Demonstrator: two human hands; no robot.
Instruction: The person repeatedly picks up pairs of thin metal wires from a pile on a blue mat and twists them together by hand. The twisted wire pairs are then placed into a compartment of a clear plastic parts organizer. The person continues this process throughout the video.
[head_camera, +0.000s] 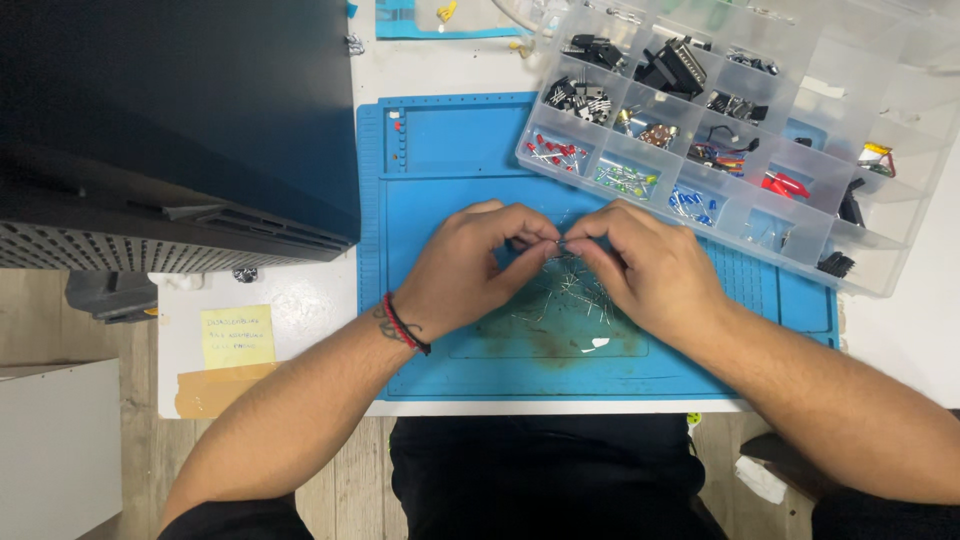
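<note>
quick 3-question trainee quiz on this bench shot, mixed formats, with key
1. True or false: the left hand and the right hand meet fingertip to fingertip over the blue mat.
2. The red LEDs lie in which part of the clear organizer box? A) compartment at its near-left corner B) far-right compartment C) outside it
3. Fill in: loose small clear parts with thin leads lie on the mat under the ____.

Key: 1 true; 2 A; 3 hands
</note>
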